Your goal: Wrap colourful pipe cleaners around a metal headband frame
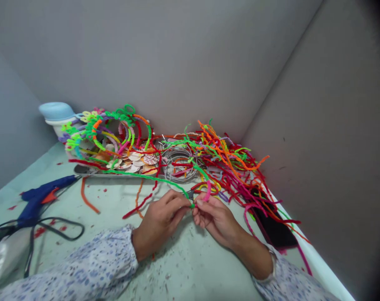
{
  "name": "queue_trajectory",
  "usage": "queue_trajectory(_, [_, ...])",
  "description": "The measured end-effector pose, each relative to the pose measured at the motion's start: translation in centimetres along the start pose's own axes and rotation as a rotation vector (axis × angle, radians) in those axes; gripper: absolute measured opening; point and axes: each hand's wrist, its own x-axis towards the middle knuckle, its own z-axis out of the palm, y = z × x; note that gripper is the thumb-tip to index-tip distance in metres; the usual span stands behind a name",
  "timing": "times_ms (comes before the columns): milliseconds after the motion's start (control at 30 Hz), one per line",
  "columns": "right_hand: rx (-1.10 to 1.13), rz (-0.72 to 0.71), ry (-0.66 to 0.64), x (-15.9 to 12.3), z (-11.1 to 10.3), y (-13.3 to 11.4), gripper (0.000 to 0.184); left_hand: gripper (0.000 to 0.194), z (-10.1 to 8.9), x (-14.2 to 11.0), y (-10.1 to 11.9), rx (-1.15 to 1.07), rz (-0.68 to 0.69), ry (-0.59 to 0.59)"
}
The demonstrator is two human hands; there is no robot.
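Observation:
Both my hands meet over the middle of the table, fingers pinched close together. My left hand (166,217) grips a long green pipe cleaner (146,177), whose free length runs off to the left past the tray. Between the fingertips the green is wound tightly around a pink piece. My right hand (215,217) holds the pink pipe cleaner (207,191), which curves upward and joins a green wrapped section (201,170) above. Just behind my fingers lie scissors with red and yellow handles (211,188), partly hidden. A coil of silver wire (179,163) sits behind them.
A blue glue gun (36,200) with its cord lies at left. A tray (127,174) holds seashells (136,161) and several colourful wrapped hoops (97,133). Behind it stands a blue-lidded bottle (56,112). Loose pipe cleaners (221,154) pile at right, partly over a dark phone (276,230).

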Motion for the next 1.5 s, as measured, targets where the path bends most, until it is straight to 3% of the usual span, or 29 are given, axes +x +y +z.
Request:
queue_trajectory(367, [-0.006,-0.003,-0.021,-0.08,0.18,-0.15,0.017,0.018,-0.02,-0.31,-0.2,0.095,0.018,0.02])
queue_trajectory(767, [-0.06,-0.046,-0.046,-0.12,0.16,0.02,0.02,0.014,-0.18,-0.04,0.31,0.082,-0.095,-0.11])
queue_trajectory(1067, [-0.068,-0.058,-0.024,-0.23,0.33,-0.16,0.021,0.012,-0.06,-0.31,-0.17,0.12,-0.043,-0.017])
queue_trajectory(1300, [-0.134,-0.087,-0.043,-0.05,-0.05,0.18,0.02,0.014,-0.17,-0.25,0.15,0.186,-0.068,-0.139])
queue_trajectory(1500, [-0.184,-0.109,-0.058,-0.15,-0.2,0.2,0.017,0.013,-0.22,-0.01,0.16,0.196,-0.066,-0.134])
